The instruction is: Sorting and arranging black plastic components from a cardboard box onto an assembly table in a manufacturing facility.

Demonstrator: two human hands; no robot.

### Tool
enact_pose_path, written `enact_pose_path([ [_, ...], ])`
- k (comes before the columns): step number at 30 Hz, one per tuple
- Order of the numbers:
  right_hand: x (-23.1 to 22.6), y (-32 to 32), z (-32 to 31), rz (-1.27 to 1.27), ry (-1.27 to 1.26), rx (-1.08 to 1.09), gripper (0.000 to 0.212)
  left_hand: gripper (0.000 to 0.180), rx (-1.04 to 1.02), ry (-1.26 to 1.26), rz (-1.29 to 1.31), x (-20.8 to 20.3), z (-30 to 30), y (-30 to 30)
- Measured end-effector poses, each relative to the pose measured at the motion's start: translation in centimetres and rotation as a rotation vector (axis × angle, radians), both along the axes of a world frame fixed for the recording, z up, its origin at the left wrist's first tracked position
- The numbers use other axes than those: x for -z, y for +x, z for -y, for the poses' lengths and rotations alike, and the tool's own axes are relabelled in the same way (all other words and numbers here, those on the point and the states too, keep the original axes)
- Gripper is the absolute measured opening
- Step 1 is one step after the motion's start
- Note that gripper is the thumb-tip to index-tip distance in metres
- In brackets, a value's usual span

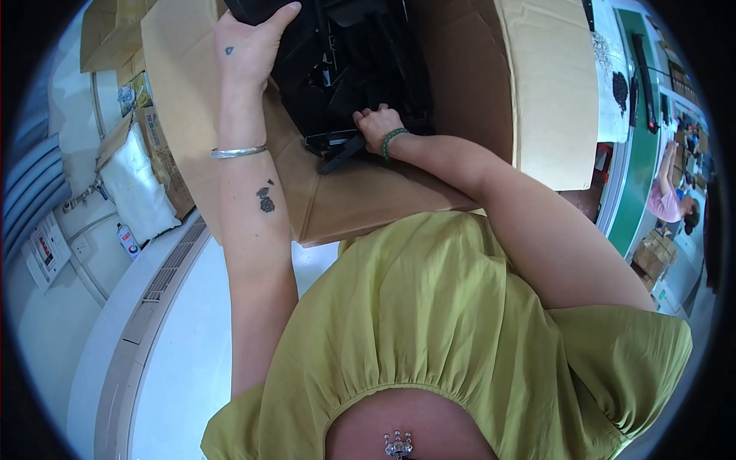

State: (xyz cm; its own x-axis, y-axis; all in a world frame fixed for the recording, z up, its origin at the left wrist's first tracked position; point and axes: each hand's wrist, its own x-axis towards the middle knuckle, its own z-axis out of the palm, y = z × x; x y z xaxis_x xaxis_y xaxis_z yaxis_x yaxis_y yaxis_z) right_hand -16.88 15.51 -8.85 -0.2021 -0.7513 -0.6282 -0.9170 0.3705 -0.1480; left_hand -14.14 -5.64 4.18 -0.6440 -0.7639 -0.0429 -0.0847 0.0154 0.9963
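Observation:
A large open cardboard box [337, 207] stands in front of me, with many black plastic parts [360, 69] piled inside. At the box's left side, my left hand [251, 46] grips the edge of a black plastic part [259, 9], its thumb stretched over the top; most of its fingers are hidden. Deep in the box, my right hand [379, 129] has its fingers curled down against the black parts. What lies under those fingers is hidden. A black bar-shaped piece [341, 156] sits just left of my right hand, close to the near wall of the box.
Raised cardboard flaps [552, 92] stand out on the right. To the left are a white sack [138, 184], a spray can [128, 241] and bundled grey hoses [34, 184]. Far right, a person in pink [667, 201] is near small cartons [654, 253].

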Motion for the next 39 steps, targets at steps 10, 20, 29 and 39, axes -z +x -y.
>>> enact_pose_path([
  [10, -3.4, -3.5, 0.2, 0.020, -0.134, -0.162, 0.039, 0.043, 0.039, -0.061, -0.014, 1.2, 1.0, -1.1],
  [20, -23.1, -7.8, -4.3, 0.156, -0.666, 0.063, 0.022, 0.045, 0.055, -0.063, -0.022, 0.6, 0.4, 0.4],
  [29, -31.9, -17.3, -13.0, 0.430, -1.265, 0.664, 0.038, 0.048, 0.045, 0.155, -0.096, -2.1, -1.7, -0.7],
  [39, -22.3, -39.6, -22.4, 0.881, -1.701, 1.646, 0.035, 0.027, 0.651, 0.750, -0.208, -14.4, -12.7, -21.7],
])
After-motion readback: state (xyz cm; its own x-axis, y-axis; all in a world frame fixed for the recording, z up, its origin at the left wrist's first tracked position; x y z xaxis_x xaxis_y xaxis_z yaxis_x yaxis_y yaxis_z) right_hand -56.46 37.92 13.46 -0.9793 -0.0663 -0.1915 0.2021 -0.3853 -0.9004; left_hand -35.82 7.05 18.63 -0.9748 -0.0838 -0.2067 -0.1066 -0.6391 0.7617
